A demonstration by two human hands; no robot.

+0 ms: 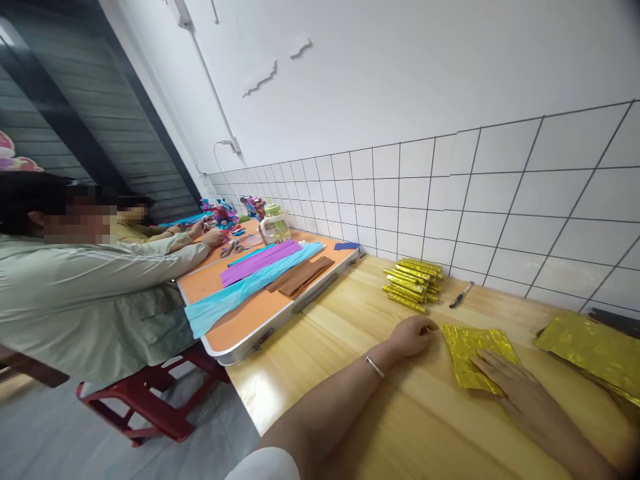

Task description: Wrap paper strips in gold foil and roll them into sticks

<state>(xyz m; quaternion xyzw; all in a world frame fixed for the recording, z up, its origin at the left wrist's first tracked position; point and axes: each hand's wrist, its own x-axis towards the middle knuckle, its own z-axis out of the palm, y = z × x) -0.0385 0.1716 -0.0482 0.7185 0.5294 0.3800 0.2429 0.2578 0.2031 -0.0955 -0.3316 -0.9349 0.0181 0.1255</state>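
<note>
A gold foil sheet [457, 357] lies flat on the wooden table, slightly crinkled. My right hand [505, 375] rests on its lower right part, fingers stretched out and pressed down. Just off the sheet's left edge is my left hand [413, 335], a bracelet on its wrist. Its fingers are loosely bent over the table, with a gap by the thumb and nothing visible in them. Behind it, a stack of rolled gold foil strips [413, 283] stands near the wall. More gold foil sheets [595, 350] lie in a pile to the right.
A black pen [461, 295] lies beside the rolled strips. On the left, an orange-topped folding table [220, 340] bears purple crepe paper [260, 263], blue and brown strips, scissors [233, 249] and a bottle [276, 225]. Co-workers sit there; a red stool [135, 407] stands below.
</note>
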